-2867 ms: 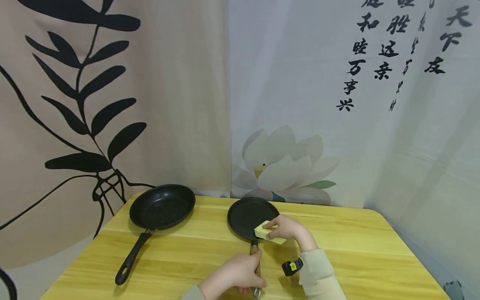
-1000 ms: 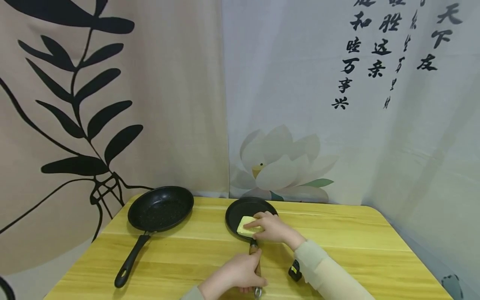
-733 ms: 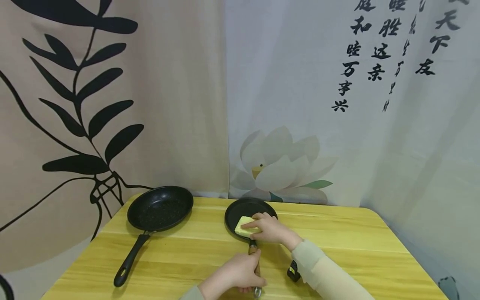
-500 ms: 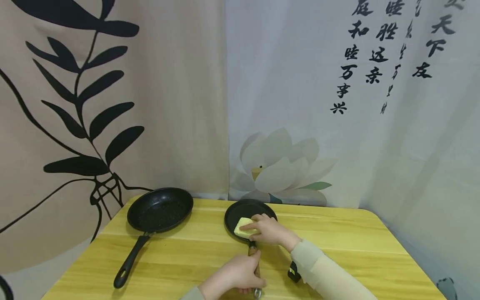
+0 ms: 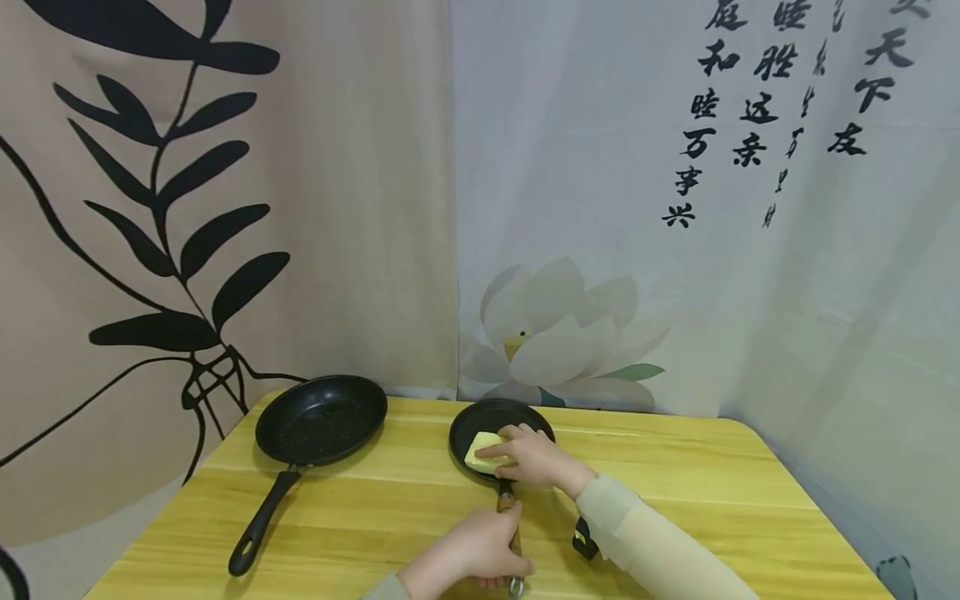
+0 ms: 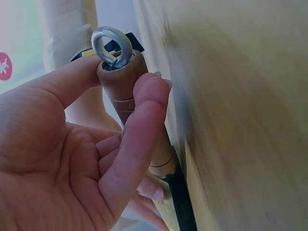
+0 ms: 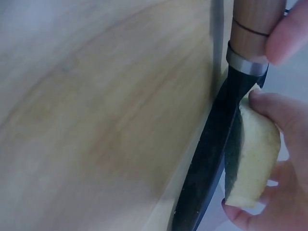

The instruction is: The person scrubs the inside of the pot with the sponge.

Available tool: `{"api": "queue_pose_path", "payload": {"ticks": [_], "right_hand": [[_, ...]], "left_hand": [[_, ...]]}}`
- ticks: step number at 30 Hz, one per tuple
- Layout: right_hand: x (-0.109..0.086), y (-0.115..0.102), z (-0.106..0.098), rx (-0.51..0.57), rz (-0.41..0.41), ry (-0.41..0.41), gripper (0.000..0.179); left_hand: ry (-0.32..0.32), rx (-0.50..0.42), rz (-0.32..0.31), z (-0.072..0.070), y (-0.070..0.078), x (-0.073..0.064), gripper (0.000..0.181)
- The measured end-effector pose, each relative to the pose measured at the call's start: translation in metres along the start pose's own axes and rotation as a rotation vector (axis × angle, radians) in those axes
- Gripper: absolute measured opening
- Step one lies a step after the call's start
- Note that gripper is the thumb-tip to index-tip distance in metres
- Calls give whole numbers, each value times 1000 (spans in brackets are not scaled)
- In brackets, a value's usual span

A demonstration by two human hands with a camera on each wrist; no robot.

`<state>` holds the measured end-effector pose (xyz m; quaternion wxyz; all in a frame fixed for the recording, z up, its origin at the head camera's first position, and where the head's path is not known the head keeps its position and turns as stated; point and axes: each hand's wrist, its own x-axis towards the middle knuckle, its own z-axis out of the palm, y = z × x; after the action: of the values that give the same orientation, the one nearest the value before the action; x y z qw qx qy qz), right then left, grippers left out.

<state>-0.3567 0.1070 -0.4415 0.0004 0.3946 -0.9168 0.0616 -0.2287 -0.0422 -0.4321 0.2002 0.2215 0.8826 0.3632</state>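
Observation:
My left hand (image 5: 480,542) grips the wooden handle (image 6: 120,86) of a small, shallow black frying pan (image 5: 491,411). The handle ends in a metal ring (image 6: 111,45). In the head view, the right hand (image 5: 534,458) holds a pale yellow sponge (image 5: 483,452) down inside the pan, near the handle side. Thumb and fingers pinch the sponge's edges in the right wrist view, where its side (image 7: 257,149) shows over the pan's dark rim (image 7: 207,144). Part of the sponge is hidden under the right fingers.
A larger black frying pan (image 5: 322,421) stands on the left of the wooden table (image 5: 405,500), its black handle (image 5: 262,521) towards the front. A small black device (image 5: 583,540) sits by the right sleeve. Curtains with printed designs hang behind the table.
Since the oldest frame, the right hand has carried the sponge left from the pan's right rim into the pan. Lately it shifts only slightly left. The left hand keeps its hold.

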Motion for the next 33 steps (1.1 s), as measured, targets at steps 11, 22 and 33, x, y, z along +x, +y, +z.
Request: {"api": "queue_pose_path", "payload": {"ticks": [11,22,33], "right_hand": [[4,1,1,-9,-9,19,42],[13,2,3,-28,-8,4,41],[24,4,4,-41,-13,6,42]], "left_hand": [[5,16,-15,0,2,0,81],[2,15,-20,0,-1,2,81],[6,20,-22,1,2,-1,80]]}}
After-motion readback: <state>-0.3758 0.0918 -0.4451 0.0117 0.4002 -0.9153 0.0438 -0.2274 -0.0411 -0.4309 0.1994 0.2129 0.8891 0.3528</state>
